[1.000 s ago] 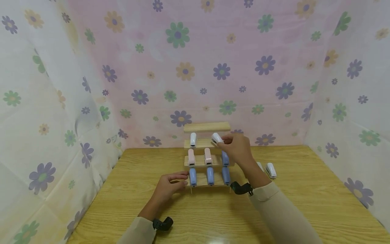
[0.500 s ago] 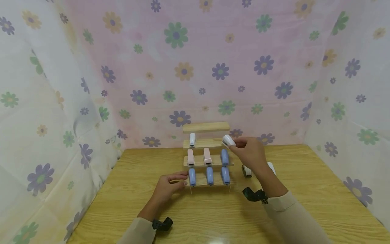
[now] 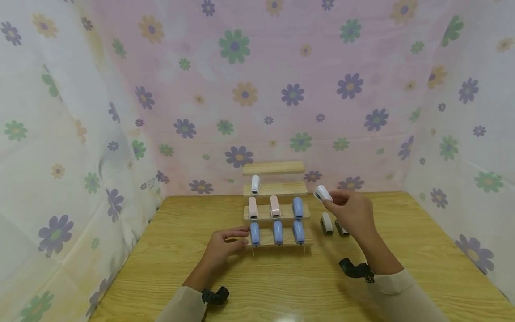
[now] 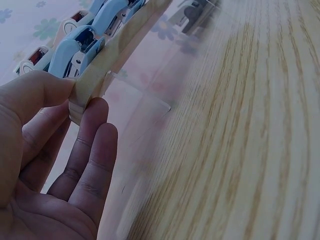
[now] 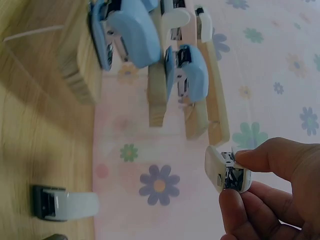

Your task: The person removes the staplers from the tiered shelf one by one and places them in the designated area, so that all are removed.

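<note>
The right hand's narrow grip (image 3: pixel 353 214) pinches a glossy, rounded white stapler (image 3: pixel 322 193); the left hand's grip (image 3: pixel 219 247) thinly pinches a flat wooden plank (image 3: pixel 266 237).

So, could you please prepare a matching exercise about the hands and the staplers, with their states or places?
1. left hand
2. right hand
3. two pink staplers
4. three blue staplers in a row

A. holds a white stapler in the air
B. on the lowest shelf
C. pinches the lowest shelf at its left end
D. on the second-lowest shelf

Pairs: 1-C, 2-A, 3-D, 4-B
</note>
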Action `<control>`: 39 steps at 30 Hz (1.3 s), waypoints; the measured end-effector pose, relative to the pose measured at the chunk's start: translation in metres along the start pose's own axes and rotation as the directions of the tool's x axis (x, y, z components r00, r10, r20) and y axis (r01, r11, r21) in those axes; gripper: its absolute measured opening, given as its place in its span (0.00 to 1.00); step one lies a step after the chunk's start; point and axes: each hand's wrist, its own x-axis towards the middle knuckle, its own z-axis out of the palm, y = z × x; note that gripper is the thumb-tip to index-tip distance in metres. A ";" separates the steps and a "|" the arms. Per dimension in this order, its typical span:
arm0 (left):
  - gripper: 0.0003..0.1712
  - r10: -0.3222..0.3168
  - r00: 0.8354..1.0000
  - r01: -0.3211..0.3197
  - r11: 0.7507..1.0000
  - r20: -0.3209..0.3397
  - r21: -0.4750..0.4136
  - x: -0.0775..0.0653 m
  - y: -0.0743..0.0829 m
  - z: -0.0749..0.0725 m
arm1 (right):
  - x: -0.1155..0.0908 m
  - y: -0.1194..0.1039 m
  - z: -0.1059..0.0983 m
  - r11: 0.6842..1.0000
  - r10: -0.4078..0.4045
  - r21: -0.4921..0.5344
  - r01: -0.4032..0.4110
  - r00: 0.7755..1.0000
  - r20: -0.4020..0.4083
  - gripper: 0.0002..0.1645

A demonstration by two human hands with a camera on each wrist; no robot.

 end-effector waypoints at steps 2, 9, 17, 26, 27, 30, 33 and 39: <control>0.15 0.007 1.000 -0.007 1.000 0.005 -0.004 0.000 0.000 0.000 | -0.002 0.005 -0.002 1.000 0.008 -0.009 -0.008 1.000 -0.002 0.27; 0.15 0.002 1.000 -0.002 1.000 -0.005 -0.001 -0.001 0.001 0.002 | -0.005 0.031 -0.012 0.998 0.007 -0.068 -0.008 1.000 -0.021 0.23; 0.15 0.006 1.000 -0.006 1.000 0.011 0.007 0.000 -0.002 0.002 | -0.016 0.062 -0.026 0.985 0.038 -0.170 -0.044 0.998 -0.040 0.26; 0.15 0.002 1.000 -0.002 1.000 0.005 -0.018 0.000 -0.002 0.000 | -0.017 0.092 -0.038 0.972 0.074 -0.218 -0.083 0.996 -0.049 0.28; 0.15 0.000 1.000 0.000 1.000 0.004 -0.018 0.000 -0.002 0.000 | -0.016 0.095 -0.040 0.970 0.083 -0.225 -0.091 0.995 -0.046 0.29; 0.14 -0.007 1.000 0.007 1.000 0.002 -0.018 0.002 -0.003 0.000 | -0.016 0.105 -0.044 0.963 0.119 -0.240 -0.124 0.992 -0.032 0.30; 0.14 -0.001 1.000 0.001 1.000 0.003 -0.024 0.001 -0.003 0.000 | -0.015 0.113 -0.048 0.957 0.154 -0.246 -0.155 0.988 -0.024 0.32; 0.14 0.011 1.000 -0.011 1.000 0.009 -0.021 -0.001 -0.002 0.001 | -0.015 0.128 -0.054 0.944 0.227 -0.246 -0.219 0.974 0.004 0.35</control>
